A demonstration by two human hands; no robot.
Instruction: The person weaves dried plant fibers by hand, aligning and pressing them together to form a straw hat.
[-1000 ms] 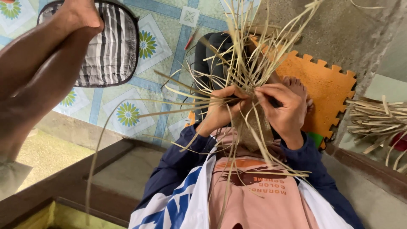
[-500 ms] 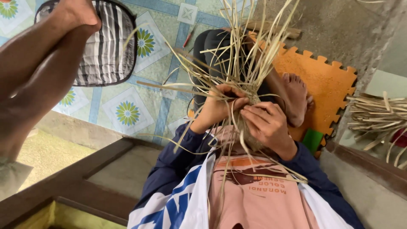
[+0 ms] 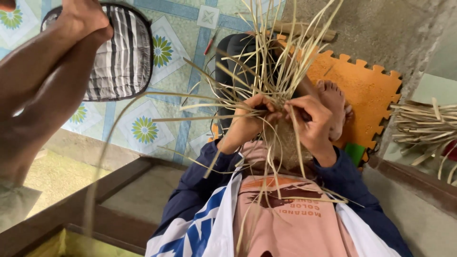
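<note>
Straw strips (image 3: 273, 71) sit bunched between your two hands, held up over your lap. Your left hand (image 3: 250, 119) has its grip pinched around the bundle's base, and your right hand (image 3: 312, 126) pinches the same strips just beside it, fingers curled tight. Loose ends fan upward and trail down over your pink shirt (image 3: 290, 223). Beyond them your foot (image 3: 333, 104) rests on an orange mat (image 3: 366, 90). A spare pile (image 3: 423, 126) lies to the right, a striped cushion (image 3: 119, 52) on the tiled floor (image 3: 181, 28).
</note>
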